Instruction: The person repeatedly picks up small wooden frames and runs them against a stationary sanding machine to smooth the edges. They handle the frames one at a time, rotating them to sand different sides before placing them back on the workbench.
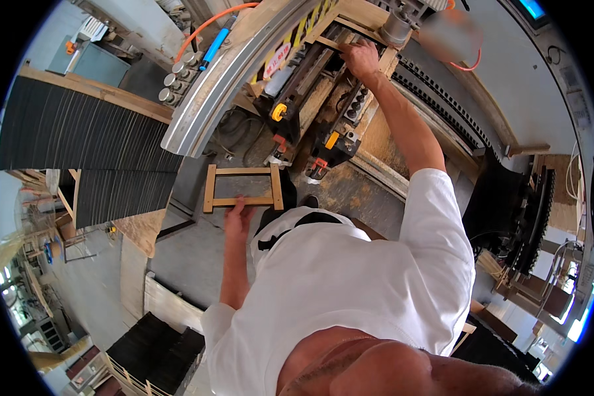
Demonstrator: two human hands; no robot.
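My left hand is closed on the lower rail of a small rectangular wooden frame, held out at the left in front of the machine. The frame has two short thick sides and two thinner rails, with an open middle. My right arm stretches forward over the woodworking machine. At its far end my right hand has curled fingers at the edge of a second pale wooden frame, which lies on the machine bed. Its fingertips are partly hidden. A grey cylindrical motor stands just beyond that hand.
Yellow knobs and dark clamp rails sit on the machine, with sawdust around. A curved grey metal guard borders its left. Stacked black slatted strips stand farther left. A black cable chain runs along the right.
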